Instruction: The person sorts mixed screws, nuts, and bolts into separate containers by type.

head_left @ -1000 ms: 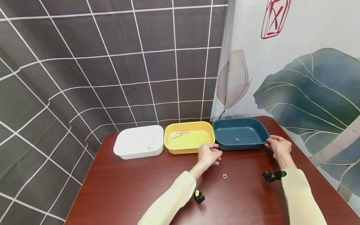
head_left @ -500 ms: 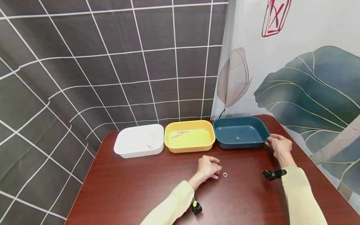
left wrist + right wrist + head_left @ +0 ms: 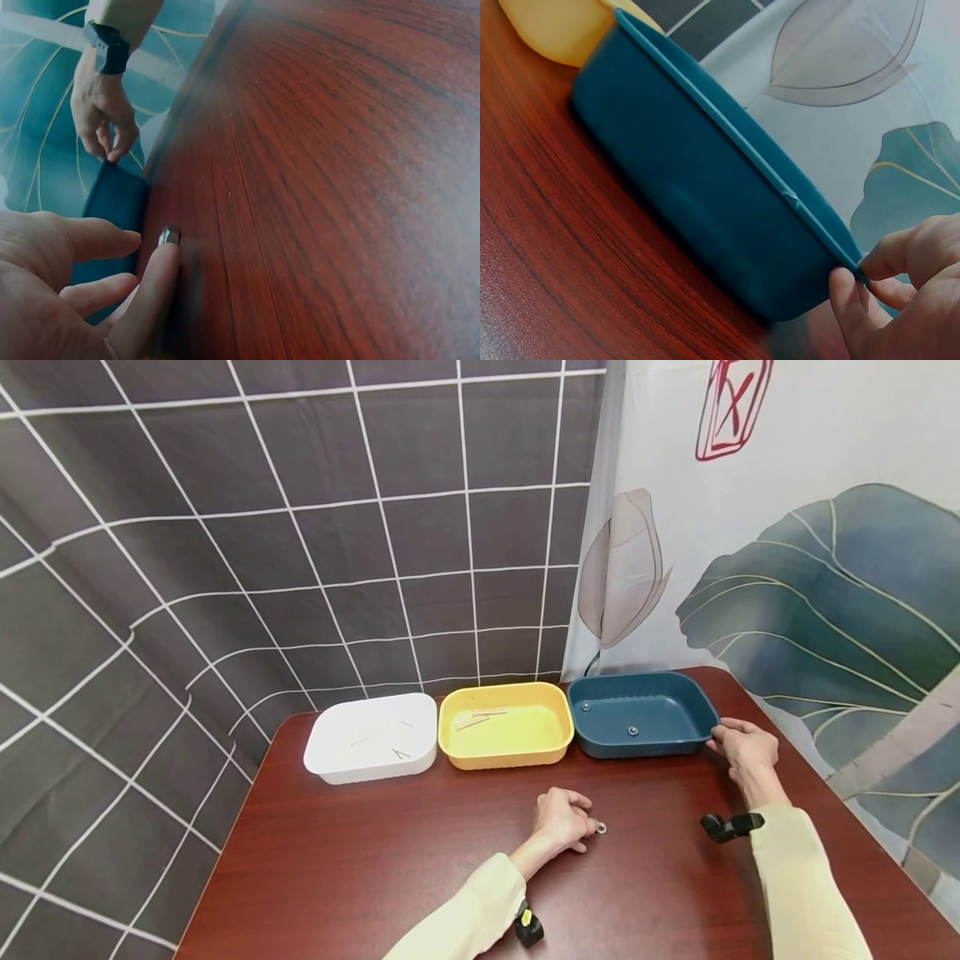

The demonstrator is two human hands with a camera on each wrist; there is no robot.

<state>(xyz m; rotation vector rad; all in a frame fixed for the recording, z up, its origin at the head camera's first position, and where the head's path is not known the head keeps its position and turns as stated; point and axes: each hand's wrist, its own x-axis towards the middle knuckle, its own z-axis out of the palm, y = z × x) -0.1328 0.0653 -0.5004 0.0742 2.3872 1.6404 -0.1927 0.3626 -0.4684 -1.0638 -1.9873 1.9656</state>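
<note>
A small metal nut (image 3: 601, 828) lies on the reddish-brown table; in the left wrist view the nut (image 3: 169, 235) shows flat sides. My left hand (image 3: 561, 820) is right beside it, one fingertip at the nut and another finger held apart, so the nut is not pinched. With thumb and fingers, my right hand (image 3: 746, 749) pinches the right end of the dark blue bin (image 3: 648, 749) at its rim. In the right wrist view the right hand (image 3: 907, 289) grips that corner from both sides. Inside the bin are two nuts (image 3: 632, 732).
Left of the blue bin stands a yellow bin (image 3: 510, 758) with several thin sticks (image 3: 480, 718) in it. A white bin (image 3: 375, 772) farther left holds small thin metal pieces (image 3: 401, 753). Fabric backdrops (image 3: 420, 527) rise behind the table (image 3: 360, 860).
My left hand has come away from the bins' front edge, down toward the nut, and its fingertips now reach it. The right hand stays on the blue bin's rim.
</note>
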